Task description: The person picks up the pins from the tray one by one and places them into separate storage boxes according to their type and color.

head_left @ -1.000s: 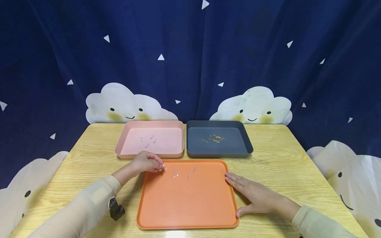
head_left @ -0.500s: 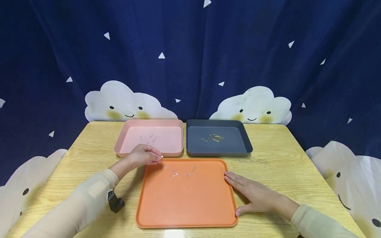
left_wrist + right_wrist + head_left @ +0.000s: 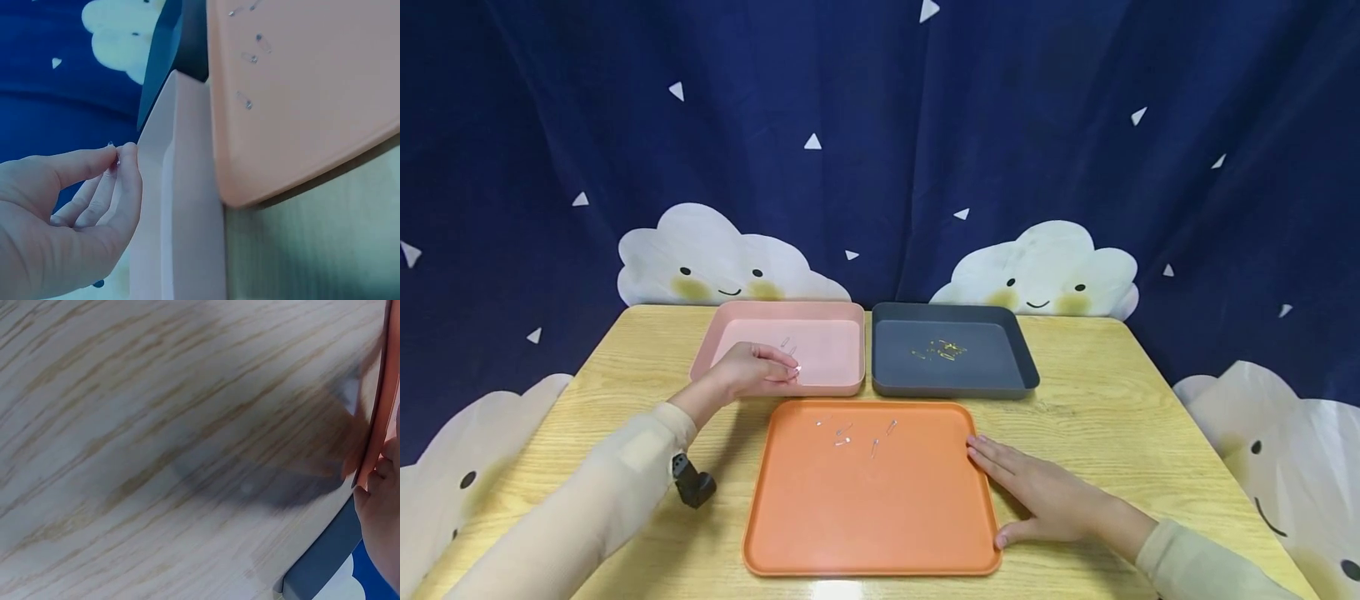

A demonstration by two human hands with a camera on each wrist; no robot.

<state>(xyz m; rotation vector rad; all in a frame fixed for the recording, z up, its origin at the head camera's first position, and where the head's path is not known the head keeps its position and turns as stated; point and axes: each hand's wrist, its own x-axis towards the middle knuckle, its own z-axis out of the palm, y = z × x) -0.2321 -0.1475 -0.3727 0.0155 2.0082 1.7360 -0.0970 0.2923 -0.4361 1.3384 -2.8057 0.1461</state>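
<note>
My left hand (image 3: 752, 369) is over the front of the pink tray (image 3: 852, 383), pinching a small silver safety pin (image 3: 798, 368) between thumb and index finger. In the left wrist view only a tip of that pin shows at the fingertips (image 3: 130, 150). Some silver safety pins (image 3: 786, 342) lie in the pink tray, partly hidden by the hand. Several more silver safety pins (image 3: 842, 442) are scattered near the back of the orange tray (image 3: 872, 517). With fingers extended, my right hand (image 3: 1045, 496) rests against the orange tray's right edge.
Right of the pink tray stands a dark grey tray (image 3: 955, 392) with several gold safety pins (image 3: 949, 350) inside. All three trays sit on a wooden table (image 3: 1097, 392). Behind it hangs a blue curtain (image 3: 880, 150) with clouds.
My left hand has lifted a silver safety pin from the orange tray's back left corner and moved back and left, over the pink tray. My right hand has stayed in place.
</note>
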